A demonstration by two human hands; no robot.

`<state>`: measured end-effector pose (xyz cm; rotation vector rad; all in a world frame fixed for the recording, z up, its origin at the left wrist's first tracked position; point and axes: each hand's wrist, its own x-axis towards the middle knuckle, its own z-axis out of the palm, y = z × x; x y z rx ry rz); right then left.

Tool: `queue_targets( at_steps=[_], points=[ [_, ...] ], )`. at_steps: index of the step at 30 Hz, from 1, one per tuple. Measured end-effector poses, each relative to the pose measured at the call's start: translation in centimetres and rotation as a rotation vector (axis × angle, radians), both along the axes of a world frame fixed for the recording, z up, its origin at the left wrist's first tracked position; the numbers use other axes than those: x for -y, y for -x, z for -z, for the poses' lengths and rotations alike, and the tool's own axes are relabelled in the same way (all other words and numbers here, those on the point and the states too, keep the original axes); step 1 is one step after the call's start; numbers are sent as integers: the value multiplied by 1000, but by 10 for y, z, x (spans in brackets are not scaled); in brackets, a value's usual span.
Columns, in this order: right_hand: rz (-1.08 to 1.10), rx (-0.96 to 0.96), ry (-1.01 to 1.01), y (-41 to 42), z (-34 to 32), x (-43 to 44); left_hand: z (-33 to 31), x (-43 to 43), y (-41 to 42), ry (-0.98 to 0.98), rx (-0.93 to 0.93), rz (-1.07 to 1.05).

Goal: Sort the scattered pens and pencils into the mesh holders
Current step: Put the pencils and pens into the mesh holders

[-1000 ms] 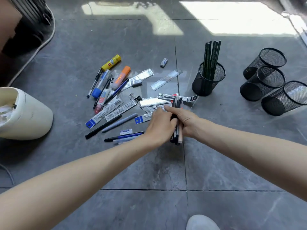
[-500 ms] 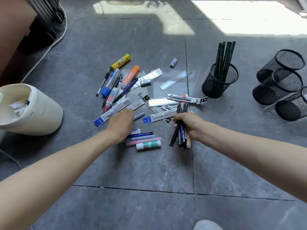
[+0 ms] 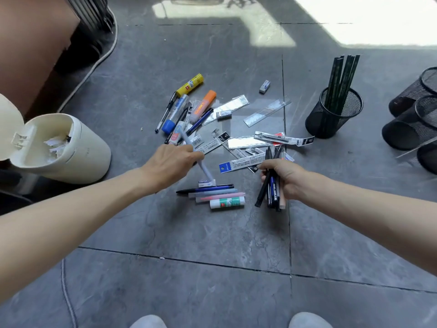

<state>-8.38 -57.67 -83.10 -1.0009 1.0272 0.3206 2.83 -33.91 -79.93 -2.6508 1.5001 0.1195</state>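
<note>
Currently the left hand point(image 3: 170, 162) is gripping a pale grey pen point(image 3: 203, 169), fingers curled round its middle. The pen is tilting, its lower end just over a small eraser point(image 3: 206, 183) on the floor point(image 3: 212, 233); I cannot tell if they are touching.

The right hand point(image 3: 281, 178) is closing round a bundle of pens point(image 3: 272, 195), mostly black and dark blue, and holding it above the floor with the ends sticking out above and below the fist.

Between the hands, four items are lying side by side on the tile: a dark blue pen point(image 3: 208, 188), a grey-blue pen point(image 3: 217, 192), a pink pen point(image 3: 222, 197) and a white glue stick point(image 3: 228, 202) with a green label.

Further out, the scattered pile is sitting loose: a yellow glue stick point(image 3: 190, 84), an orange highlighter point(image 3: 203, 105), a blue-capped marker point(image 3: 175, 117), a black pen point(image 3: 165, 112), a clear ruler point(image 3: 267, 111), a second eraser point(image 3: 264, 86) and several refill packets point(image 3: 238, 162).

One mesh holder point(image 3: 335, 119) is standing upright to the right of the pile, well apart from both hands, with green pencils point(image 3: 343, 76) sticking out of it. Three more mesh holders point(image 3: 406, 129) are lying tipped at the right edge, touching each other.

A cream bin point(image 3: 71, 150) is sitting at the left with its lid open and paper scraps inside. Two shoe tips point(image 3: 147, 323) are showing at the bottom edge.
</note>
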Motion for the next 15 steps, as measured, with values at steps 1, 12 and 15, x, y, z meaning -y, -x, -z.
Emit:
queue_targets(
  at_steps=[1, 12, 15],
  points=[
    [-4, 0, -5, 0, 0, 0, 3, -4, 1, 21, -17, -27],
    [-9, -7, 22, 7, -6, 5, 12, -13, 7, 29, -276, -146],
    [-14, -13, 21, 9, -6, 7, 7, -19, 3, -36, -247, -352]
  ],
)
